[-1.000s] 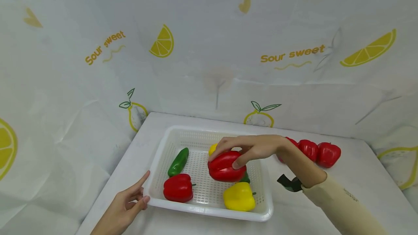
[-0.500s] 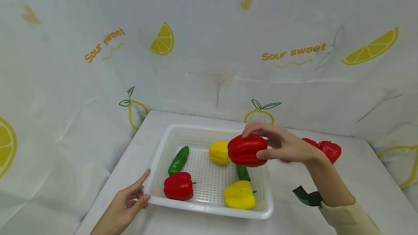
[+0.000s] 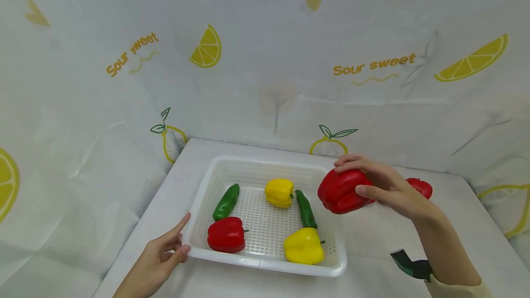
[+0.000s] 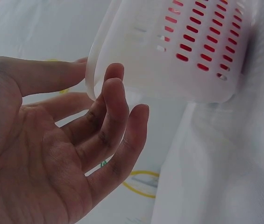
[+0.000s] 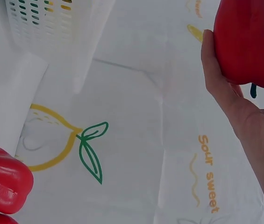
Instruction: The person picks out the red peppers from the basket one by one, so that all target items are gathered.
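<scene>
My right hand [image 3: 391,190] holds a red bell pepper [image 3: 343,191] above the right side of a white perforated plastic basket [image 3: 265,263]. Its thumb lies on the near side, fingers over the top; the right wrist view shows the green stem of the held pepper [image 5: 251,42] toward the palm. My left hand [image 3: 155,259] touches the basket's front left corner with thumb and index finger, the other fingers loosely bent below the rim. In the basket lie another red bell pepper [image 3: 226,235], two yellow bell peppers [image 3: 304,246] and two green chili peppers [image 3: 226,202].
Behind the right hand, more red bell peppers [image 3: 421,187] sit on the white-covered table [image 3: 385,243], partly hidden. A dark strap [image 3: 410,266] hangs by the right wrist. A cloth backdrop [image 3: 265,82] with lemon prints rises behind the table.
My right hand has carried the red bell pepper from over the middle of the basket to its right side, uncovering a yellow bell pepper and a green chili pepper. The left hand stays put.
</scene>
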{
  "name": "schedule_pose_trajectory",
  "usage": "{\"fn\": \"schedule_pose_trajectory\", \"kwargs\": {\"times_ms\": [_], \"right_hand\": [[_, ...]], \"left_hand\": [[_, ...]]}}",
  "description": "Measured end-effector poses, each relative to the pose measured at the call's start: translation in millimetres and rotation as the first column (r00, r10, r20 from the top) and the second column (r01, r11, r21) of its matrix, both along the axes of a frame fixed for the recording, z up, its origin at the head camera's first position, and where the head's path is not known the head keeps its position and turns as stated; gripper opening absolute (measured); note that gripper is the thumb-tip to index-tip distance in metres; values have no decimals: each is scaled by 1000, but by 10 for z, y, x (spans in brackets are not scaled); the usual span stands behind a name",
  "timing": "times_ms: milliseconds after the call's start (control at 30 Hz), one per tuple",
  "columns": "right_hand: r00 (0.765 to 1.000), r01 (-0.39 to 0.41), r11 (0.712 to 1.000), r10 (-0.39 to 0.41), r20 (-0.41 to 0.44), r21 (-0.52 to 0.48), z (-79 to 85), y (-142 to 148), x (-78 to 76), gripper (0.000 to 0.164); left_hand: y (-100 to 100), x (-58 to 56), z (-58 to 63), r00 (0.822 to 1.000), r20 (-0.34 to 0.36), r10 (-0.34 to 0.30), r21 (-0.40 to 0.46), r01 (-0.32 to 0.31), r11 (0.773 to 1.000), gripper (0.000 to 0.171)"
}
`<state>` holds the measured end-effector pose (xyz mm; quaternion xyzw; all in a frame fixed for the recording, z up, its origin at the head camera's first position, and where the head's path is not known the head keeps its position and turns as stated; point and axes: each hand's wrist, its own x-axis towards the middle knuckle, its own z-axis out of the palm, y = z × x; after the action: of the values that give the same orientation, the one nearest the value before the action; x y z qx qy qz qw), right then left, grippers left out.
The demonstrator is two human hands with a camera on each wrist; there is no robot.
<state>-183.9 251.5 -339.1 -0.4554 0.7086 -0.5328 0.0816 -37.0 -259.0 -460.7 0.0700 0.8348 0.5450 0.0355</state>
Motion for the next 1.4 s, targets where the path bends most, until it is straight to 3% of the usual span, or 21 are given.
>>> {"fn": "schedule_pose_trajectory", "kwargs": {"times_ms": [167,333,467,533,767,933,1200,1400], "right_hand": [[999,1,995,2,32,-96,-11,77,72,61],[990,118,989,-110,85,-90,-25,170,144,55],[973,225,972,-220,69,-67,-55,254,189,55],[970,238,967,-233,62,-87,-89,304,201,56],[987,153,963,-139,78,-222,-282,520,201,56],[986,134,956,-102,131,-261,-418,662,219,54],[942,297,954,-286,173,-39,-517,776,288,44],[939,259,965,-242,244,-41,-607,804,251,46]], "left_hand": [[4,9,9,1000,-20,-7,-7,7,1000,72],[11,25,19,1000,-14,3,-14,-3,1000,73],[10,16,22,1000,-16,-8,-13,8,1000,73],[12,12,24,1000,-4,-3,-7,3,1000,73],[7,10,6,1000,-15,-10,-15,10,1000,73],[13,11,13,999,-40,-2,-20,1,1000,72],[33,40,14,998,-55,8,-10,-9,1000,70],[18,22,5,1000,-23,7,-13,-7,1000,72]]}}
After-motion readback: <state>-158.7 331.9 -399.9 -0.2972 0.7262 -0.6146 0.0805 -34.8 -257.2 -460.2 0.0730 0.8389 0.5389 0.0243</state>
